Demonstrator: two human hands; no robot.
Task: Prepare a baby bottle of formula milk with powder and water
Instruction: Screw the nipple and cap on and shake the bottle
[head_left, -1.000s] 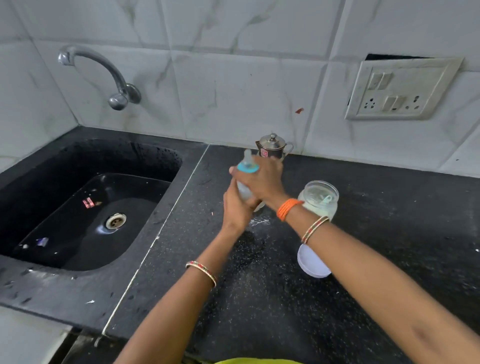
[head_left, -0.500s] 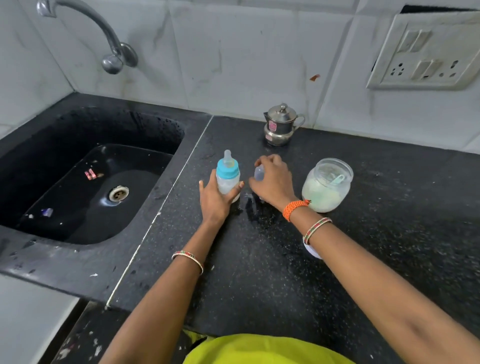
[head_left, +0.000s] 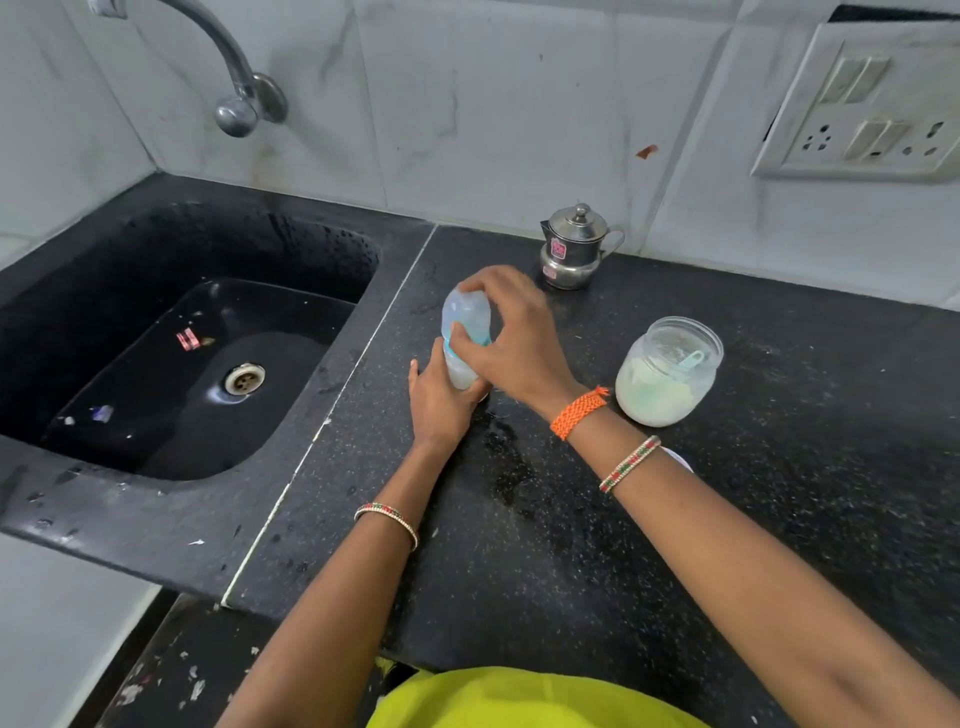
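A baby bottle (head_left: 461, 370) with milky liquid and a blue collar stands on the black counter (head_left: 597, 519) just right of the sink. My left hand (head_left: 441, 402) grips its lower body from the near side. A clear dome cap (head_left: 466, 312) sits over the bottle's top, and my right hand (head_left: 511, 338) holds that cap with fingers and thumb curled round it. An open glass jar of pale powder (head_left: 667, 371) with a small blue scoop inside stands to the right of my right wrist.
A black sink (head_left: 197, 358) with a steel drain lies to the left, under a wall tap (head_left: 236, 104). A small steel lidded pot (head_left: 574, 247) stands at the back wall. A white lid (head_left: 680, 460) peeks out behind my right forearm. A socket panel (head_left: 862, 109) is on the wall.
The bottle came down from being held in the air and now stands on the counter. My right hand picked up the clear cap beside it and moved it onto the bottle's top.
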